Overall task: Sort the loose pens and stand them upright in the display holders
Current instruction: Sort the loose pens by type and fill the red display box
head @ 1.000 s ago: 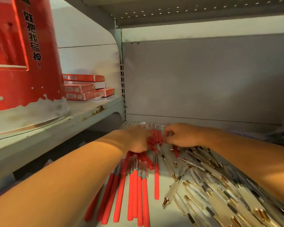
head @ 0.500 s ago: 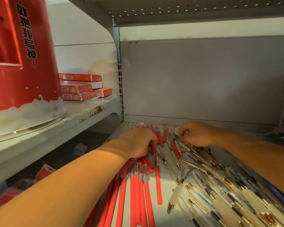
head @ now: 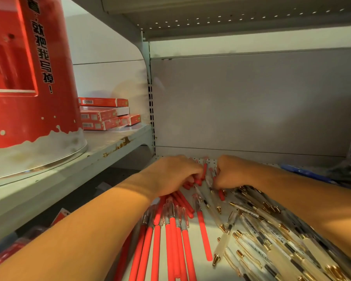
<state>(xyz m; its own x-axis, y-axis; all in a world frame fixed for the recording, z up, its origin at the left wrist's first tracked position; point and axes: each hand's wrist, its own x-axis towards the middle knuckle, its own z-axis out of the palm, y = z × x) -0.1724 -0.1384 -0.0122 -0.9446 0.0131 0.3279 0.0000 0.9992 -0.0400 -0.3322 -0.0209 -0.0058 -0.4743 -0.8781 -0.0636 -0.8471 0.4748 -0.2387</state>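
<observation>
Here, red pens (head: 170, 244) lying flat, front-to-back

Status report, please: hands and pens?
Left hand grips red pens. Right hand pinches another beside it. White-gold pens loose at right, all lying flat.

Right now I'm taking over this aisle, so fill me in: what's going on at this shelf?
A person is sorting loose pens that lie on the shelf. The left hand grips the ends of a bunch of red pens fanned out on the left. The right hand is curled at the edge of the white-and-gold pens heaped on the right, and what it holds is hidden. All the pens lie flat; none stands in a holder yet.
</observation>
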